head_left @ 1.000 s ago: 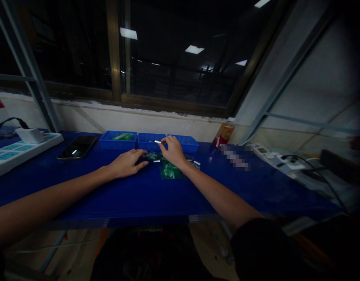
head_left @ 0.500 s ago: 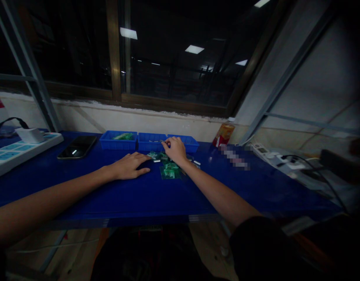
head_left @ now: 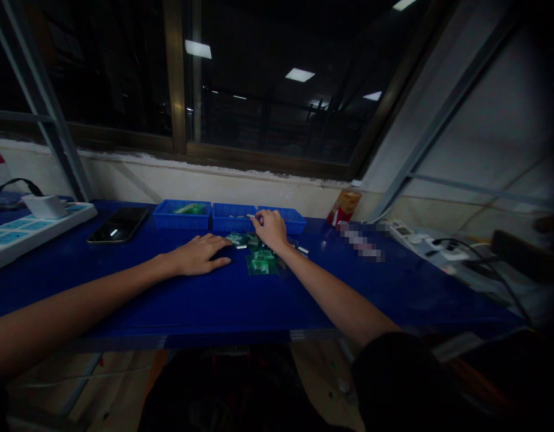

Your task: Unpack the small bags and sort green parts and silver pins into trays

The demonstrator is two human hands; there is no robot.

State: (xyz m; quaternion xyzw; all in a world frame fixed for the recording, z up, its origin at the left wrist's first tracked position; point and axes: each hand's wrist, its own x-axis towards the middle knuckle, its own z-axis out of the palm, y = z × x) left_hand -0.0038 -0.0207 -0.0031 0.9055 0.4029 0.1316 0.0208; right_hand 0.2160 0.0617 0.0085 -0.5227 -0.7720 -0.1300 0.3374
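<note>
My left hand lies on the blue table, thumb spread from its outstretched fingers. Its fingertips reach the left edge of a loose pile of green, clear-looking flat pieces. Small silvery pieces are scattered among them. My right hand is closed in a pinch at the front of the middle blue bin. Between its thumb and fingers is a small pale bar-like piece, too small to name exactly. Part of the pile is hidden under the right hand and wrist.
A left blue bin holds green pieces; a right blue bin is partly behind my hand. A phone and a white power strip lie left. A red-and-yellow carton stands right, with another power strip beyond.
My right fingertips have shifted slightly, and the small pale piece in them now shows more plainly. My left hand stays where it was.
</note>
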